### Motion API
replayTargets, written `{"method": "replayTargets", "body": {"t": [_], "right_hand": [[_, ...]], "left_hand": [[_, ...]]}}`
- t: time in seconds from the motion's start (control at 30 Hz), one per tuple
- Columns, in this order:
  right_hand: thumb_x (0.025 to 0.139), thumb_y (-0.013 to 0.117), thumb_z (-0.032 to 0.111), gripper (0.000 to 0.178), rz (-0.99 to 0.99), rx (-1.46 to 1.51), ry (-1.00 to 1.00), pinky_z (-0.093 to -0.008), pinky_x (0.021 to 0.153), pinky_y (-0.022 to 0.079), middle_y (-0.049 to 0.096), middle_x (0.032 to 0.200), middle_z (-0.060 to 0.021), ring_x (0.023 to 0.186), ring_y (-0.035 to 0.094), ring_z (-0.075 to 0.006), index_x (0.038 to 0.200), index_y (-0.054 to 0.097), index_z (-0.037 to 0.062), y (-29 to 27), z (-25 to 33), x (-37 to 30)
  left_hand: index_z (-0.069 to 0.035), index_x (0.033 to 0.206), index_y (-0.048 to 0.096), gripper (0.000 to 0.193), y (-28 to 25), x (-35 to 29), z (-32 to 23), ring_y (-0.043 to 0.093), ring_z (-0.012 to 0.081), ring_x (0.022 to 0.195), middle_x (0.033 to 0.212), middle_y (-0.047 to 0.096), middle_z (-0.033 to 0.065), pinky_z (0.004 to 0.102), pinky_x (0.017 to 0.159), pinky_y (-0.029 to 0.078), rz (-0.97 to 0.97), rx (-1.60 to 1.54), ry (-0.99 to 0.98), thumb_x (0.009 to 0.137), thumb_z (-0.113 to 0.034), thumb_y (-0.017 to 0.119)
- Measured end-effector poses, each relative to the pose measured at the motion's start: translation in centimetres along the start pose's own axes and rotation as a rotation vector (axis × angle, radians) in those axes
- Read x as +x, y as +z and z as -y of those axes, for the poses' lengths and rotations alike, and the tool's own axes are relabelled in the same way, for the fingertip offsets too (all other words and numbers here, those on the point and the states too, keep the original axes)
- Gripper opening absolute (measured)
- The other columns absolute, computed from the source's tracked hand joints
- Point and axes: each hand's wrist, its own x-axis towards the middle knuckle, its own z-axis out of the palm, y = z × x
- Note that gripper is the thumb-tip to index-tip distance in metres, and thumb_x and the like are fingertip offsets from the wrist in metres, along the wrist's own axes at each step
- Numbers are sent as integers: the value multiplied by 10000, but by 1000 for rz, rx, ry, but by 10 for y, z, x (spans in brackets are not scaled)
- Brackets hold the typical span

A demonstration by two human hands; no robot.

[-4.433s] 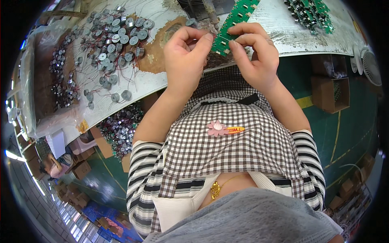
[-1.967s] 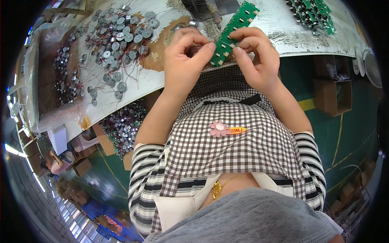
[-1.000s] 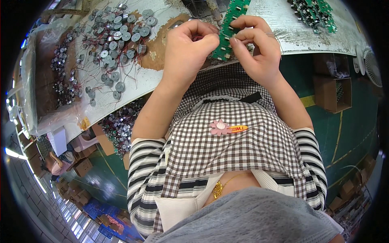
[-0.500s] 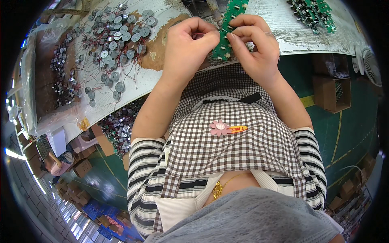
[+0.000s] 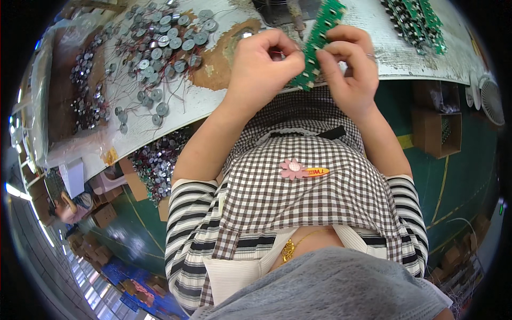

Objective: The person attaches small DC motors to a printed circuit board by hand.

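A long green circuit board strip with small pale connectors slants between my hands at the table's edge. My right hand is closed, thumb and fingers pinching the strip's right edge. On the other side, my left hand is closed in a pinch close to the board. A bit of thin red wire shows inside its curled fingers; the fingertips' exact hold is partly hidden. Just beyond the left knuckles lies a round metal piece, partly covered by the hand.
Many small round motors with red wires are heaped on the worn white table. A plastic-lined box of metal parts sits far left. More green boards are stacked at the back right. Cardboard boxes stand below, right.
Both hands and the board strip have shifted slightly right and lower in the picture, and the strip leans more to the right. The round metal piece beyond my left hand has come into sight.
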Motion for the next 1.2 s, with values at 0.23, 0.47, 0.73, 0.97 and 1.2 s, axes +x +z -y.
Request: {"method": "replayTargets", "body": {"t": [0.23, 0.47, 0.73, 0.97, 1.2], "right_hand": [[839, 600, -37, 53, -24, 263, 208, -197, 611, 487, 596, 962, -103, 714, 576, -84, 873, 559, -38, -8, -9, -4], [847, 602, -19, 71, -11, 310, 234, -195, 645, 502, 600, 964, -97, 741, 582, -88, 893, 551, -40, -2, -11, -2], [775, 671, -32, 78, -26, 45, 92, -204, 548, 486, 638, 881, -113, 636, 607, -118, 791, 594, -38, -4, -7, -1], [726, 720, -36, 186, 32, -96, -47, -225, 544, 491, 628, 918, -162, 636, 608, -160, 745, 536, -30, -4, -3, -8], [806, 603, -17, 106, 90, 149, 36, -257, 620, 481, 604, 992, -182, 733, 590, -194, 820, 498, -23, -5, -4, -13]], "left_hand": [[10, 798, 613, 97, -7, 1, 1, 556, 69, 706, 829, 628, 35, 199, 645, 455, 92, -79, -44, 758, -53, 675], [9, 811, 618, 100, -12, 2, 1, 568, 78, 739, 863, 638, 49, 210, 685, 462, 87, -98, -47, 764, -56, 678], [-7, 867, 630, 180, -19, 0, 2, 560, 81, 744, 863, 636, 42, 221, 691, 454, -89, 178, 129, 751, -106, 725], [-75, 883, 697, 181, -96, 15, -8, 561, 188, 848, 864, 628, 46, 294, 725, 441, -705, 732, 650, 722, -145, 738], [-138, 837, 718, 137, -123, 37, 26, 532, 277, 910, 886, 634, 44, 419, 731, 420, -438, 1476, 453, 754, -236, 671]]}}
